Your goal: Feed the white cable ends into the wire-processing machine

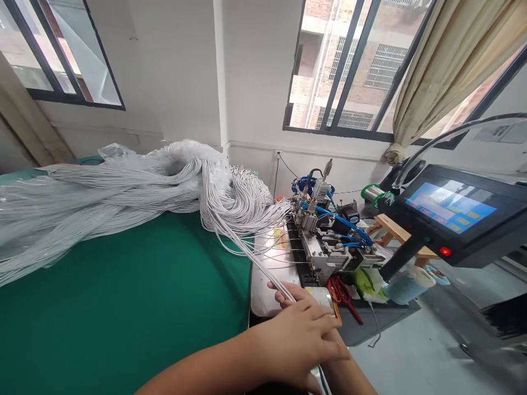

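A thin bundle of white cables [263, 267] runs from the large pile [242, 200] down toward me and passes under my hands. My right hand [290, 293] is closed around this bundle near the front of the machine's pale base plate, its fingertips curled beneath the cables. Across it lies my left hand [302, 332], back upward, its visible fingers spread over my right hand and wrist. The left palm is hidden. Below the hands the cable ends [324, 379] show again at the lower edge of the picture.
Just beyond my hands stands a bench machine [321, 230] with blue air tubes and several cables lying in it. A touchscreen [453, 206], wire spool [376, 195], red-handled tool [346, 299] and blue roll [411, 284] are to the right. Green table [135, 312] spreads left.
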`<control>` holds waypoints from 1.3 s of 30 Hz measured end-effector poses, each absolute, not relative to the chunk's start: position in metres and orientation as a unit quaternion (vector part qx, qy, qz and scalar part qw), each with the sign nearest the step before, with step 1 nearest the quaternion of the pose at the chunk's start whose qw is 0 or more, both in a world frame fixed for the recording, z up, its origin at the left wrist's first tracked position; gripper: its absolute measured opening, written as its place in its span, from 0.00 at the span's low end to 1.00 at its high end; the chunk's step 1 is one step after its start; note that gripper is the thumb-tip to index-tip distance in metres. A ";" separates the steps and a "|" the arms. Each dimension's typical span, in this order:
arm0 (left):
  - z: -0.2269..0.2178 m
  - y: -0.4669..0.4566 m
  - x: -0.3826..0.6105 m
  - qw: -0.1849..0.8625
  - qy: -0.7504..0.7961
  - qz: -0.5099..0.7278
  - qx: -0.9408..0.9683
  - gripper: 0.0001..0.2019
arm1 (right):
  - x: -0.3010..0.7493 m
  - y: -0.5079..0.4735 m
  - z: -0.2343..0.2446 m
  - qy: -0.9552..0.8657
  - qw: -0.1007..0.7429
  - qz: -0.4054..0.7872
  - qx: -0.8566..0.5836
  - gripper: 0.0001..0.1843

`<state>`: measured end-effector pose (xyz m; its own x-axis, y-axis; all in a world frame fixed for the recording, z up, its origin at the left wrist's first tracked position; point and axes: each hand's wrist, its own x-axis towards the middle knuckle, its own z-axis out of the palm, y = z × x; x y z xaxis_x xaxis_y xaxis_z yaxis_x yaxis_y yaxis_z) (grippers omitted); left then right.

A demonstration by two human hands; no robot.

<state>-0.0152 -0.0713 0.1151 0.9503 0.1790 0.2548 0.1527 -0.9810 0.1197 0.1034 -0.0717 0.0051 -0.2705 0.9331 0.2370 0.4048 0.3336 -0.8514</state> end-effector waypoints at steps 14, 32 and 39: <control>0.067 0.018 -0.034 0.014 0.293 0.074 0.953 0.06 | 0.150 -0.082 0.042 -0.420 0.367 0.741 -0.373 0.21; 0.013 0.013 -0.014 -0.068 0.266 0.302 0.913 0.12 | 0.209 -0.054 0.043 -0.551 0.453 0.337 -0.615 0.14; 0.011 0.008 -0.011 -0.047 0.296 0.321 0.898 0.10 | 0.200 -0.041 0.028 -0.478 0.516 0.376 -0.604 0.17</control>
<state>-0.0113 0.0078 0.0107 0.6180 0.5019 0.6051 0.5622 -0.8201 0.1060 0.1998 -0.0412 0.0280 0.2601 0.9648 0.0392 0.1894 -0.0111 -0.9818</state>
